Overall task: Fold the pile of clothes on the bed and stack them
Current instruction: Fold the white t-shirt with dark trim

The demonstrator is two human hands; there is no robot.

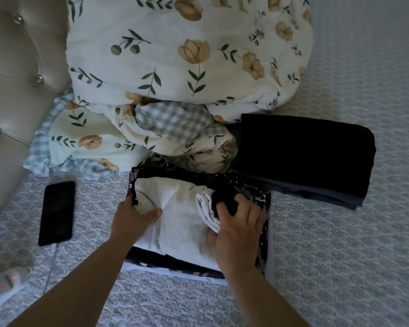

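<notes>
Grey folded top (177, 223) sits on the patterned stack (262, 234). Left hand (134, 218) grips its left edge, right hand (236, 230) lies flat, fingers relaxed.

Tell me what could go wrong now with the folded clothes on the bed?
The white garment bulges under the left hand and right hand, so its fold may spring open once released. It tops a dark patterned piece on the soft bedspread, so the stack may lean. The phone lies nearby and could be bumped.
</notes>
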